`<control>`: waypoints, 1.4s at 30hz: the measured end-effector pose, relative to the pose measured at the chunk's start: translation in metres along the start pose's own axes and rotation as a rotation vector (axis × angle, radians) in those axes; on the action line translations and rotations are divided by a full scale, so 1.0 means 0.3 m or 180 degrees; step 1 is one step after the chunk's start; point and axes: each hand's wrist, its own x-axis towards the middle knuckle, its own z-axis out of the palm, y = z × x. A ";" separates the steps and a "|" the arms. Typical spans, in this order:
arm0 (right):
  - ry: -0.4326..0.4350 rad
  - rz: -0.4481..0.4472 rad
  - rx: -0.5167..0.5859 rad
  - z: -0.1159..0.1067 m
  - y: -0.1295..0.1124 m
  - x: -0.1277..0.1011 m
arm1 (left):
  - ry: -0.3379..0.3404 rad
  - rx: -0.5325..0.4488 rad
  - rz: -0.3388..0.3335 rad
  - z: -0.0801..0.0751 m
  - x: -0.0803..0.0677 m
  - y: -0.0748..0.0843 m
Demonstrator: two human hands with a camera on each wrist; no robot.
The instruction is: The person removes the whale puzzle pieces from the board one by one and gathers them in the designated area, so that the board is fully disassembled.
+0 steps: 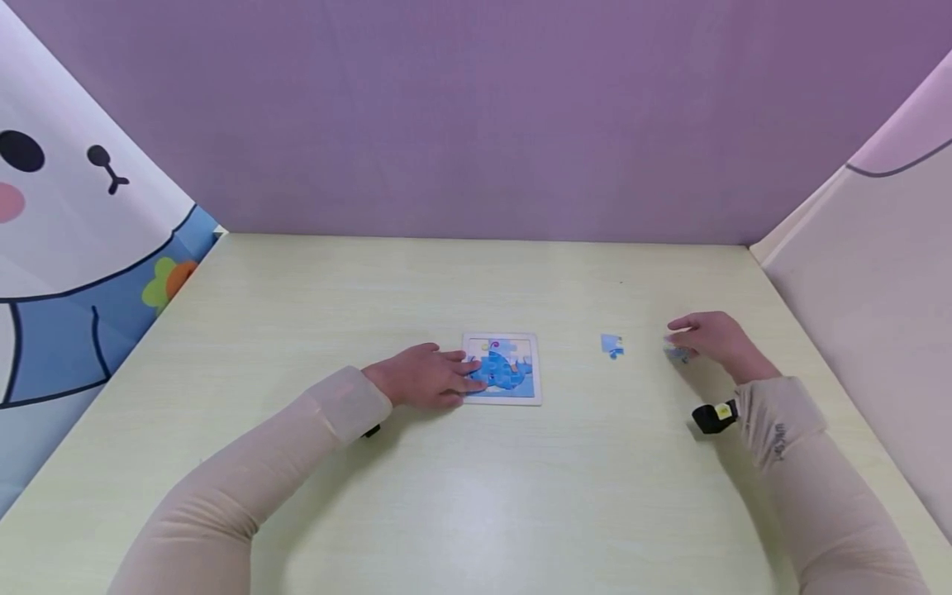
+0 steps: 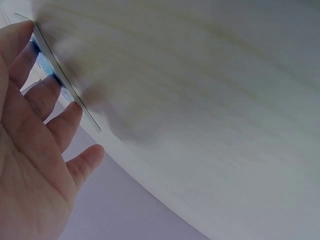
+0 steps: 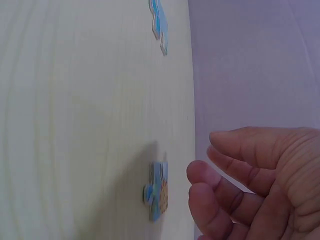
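Note:
A small framed jigsaw puzzle [image 1: 507,372] with a blue whale picture lies mid-table, with gaps in its upper part. My left hand [image 1: 424,378] rests on its left side with fingers spread and fairly straight; the left wrist view shows the fingertips along the puzzle's edge [image 2: 65,80]. To the right, my right hand [image 1: 710,337] hovers just over a puzzle piece [image 1: 678,354], which has blue and orange parts. Apart from that piece [image 3: 159,192], the right fingers are loosely bent and hold nothing in the right wrist view.
Between the puzzle and my right hand lies a blue piece or small joined cluster [image 1: 612,345]. The pale wooden table [image 1: 476,496] meets a purple panel [image 1: 476,124] at the back, with printed panels at both sides. A black device [image 1: 716,416] sits at my right wrist.

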 end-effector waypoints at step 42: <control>-0.0122 -0.1056 -0.1122 0.262 -0.401 0.080 | 0.0007 -0.0046 0.0028 0.004 0.009 0.000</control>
